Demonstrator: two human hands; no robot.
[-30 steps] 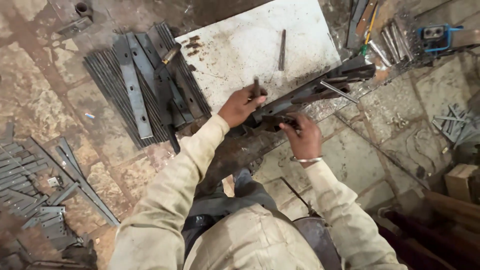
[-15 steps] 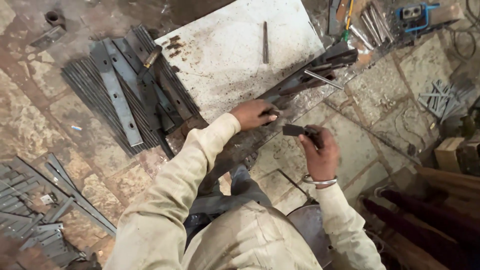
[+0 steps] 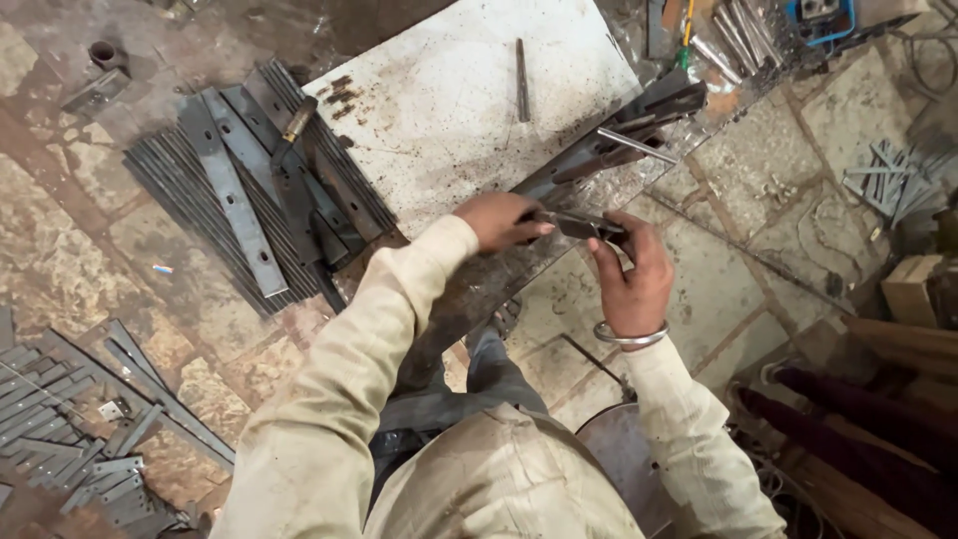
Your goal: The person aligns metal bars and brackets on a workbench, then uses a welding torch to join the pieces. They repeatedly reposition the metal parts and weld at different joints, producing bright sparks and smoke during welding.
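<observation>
Stone floor (image 3: 80, 250) under steel strips (image 3: 230, 190)

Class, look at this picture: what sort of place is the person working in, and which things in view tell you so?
Probably a small metalworking or fabrication workshop, with work done on the stone floor. Signs: stacks of flat steel strips, a worn metal sheet used as a work surface, and the small metal piece held between the left hand and right hand.

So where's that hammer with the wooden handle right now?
In the head view the hammer lies untouched at upper left, across the stack of flat metal bars, just left of the white plate and away from both hands.
</observation>
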